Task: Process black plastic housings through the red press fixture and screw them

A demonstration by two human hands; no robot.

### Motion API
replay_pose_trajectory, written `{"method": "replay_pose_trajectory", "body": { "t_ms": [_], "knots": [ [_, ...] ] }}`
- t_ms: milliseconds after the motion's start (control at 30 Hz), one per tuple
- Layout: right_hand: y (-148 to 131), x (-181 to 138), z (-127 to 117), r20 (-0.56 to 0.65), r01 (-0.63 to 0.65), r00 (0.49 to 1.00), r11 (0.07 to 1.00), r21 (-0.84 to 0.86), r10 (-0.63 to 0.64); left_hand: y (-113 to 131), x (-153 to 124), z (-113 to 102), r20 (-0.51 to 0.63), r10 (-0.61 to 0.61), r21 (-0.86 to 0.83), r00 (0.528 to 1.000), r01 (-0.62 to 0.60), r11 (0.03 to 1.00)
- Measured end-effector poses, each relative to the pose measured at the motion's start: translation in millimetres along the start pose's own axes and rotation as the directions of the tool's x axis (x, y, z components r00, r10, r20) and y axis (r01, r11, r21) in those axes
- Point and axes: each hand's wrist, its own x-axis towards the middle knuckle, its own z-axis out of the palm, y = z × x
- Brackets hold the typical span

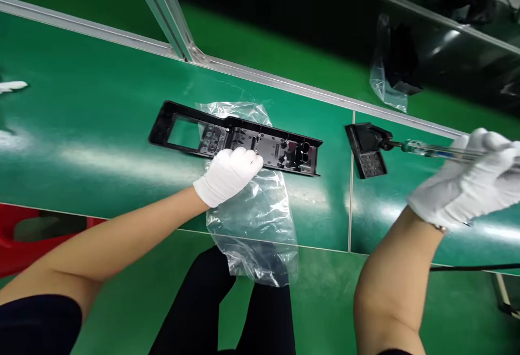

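Observation:
A long black plastic housing lies with its ribbed inner side up on the bench, a rectangular window at its left end. My left hand, in a white glove, is closed over the housing's near edge. Under both spreads a clear plastic bag, hanging past the front edge. To the right, my gloved right hand is closed around a long slim tool with a clear section, which looks like a screwdriver. Its far end meets a black angular part; whether they are joined I cannot tell.
The green bench top has a seam right of the housing. A metal rail and an upright post border its back. Beyond lies another bagged black item. A white glove fingertip shows at far left, above a red stool.

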Motion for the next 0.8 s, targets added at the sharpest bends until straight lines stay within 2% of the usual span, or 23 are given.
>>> {"method": "replay_pose_trajectory", "body": {
  "t_ms": [33,100,267,333,433,667,800],
  "knots": [
    [-2,-9,0,0.067,0.057,0.996,0.997,0.051,-0.061,-2,0,-1,0.007,0.021,-0.001,1.0,-0.021,1.0],
    [-3,-22,-5,0.121,0.113,0.985,0.991,0.077,-0.122,-5,0,-1,0.029,0.049,-0.014,0.998,-0.049,0.999],
    [1,-22,-22,0.015,0.188,0.982,0.98,0.068,-0.189,-13,-2,8,0.022,0.058,-0.057,0.998,-0.056,0.997],
    [1,-15,-27,0.034,0.25,0.967,0.967,0.039,-0.251,-15,-3,14,0.0,0.057,-0.078,0.998,-0.057,0.995],
    [-1,-7,-34,0.086,0.28,0.957,0.959,-0.048,-0.276,-16,-4,22,-0.046,0.041,-0.075,0.998,-0.045,0.996],
    [-6,-12,-40,0.126,0.323,0.942,0.941,-0.101,-0.31,-11,-3,22,-0.121,0.032,0.088,0.992,-0.021,0.996],
    [-11,-16,-44,0.072,0.284,0.958,0.951,-0.12,-0.277,-4,-6,15,-0.149,0.047,0.222,0.988,-0.013,0.975]
  ]
}}
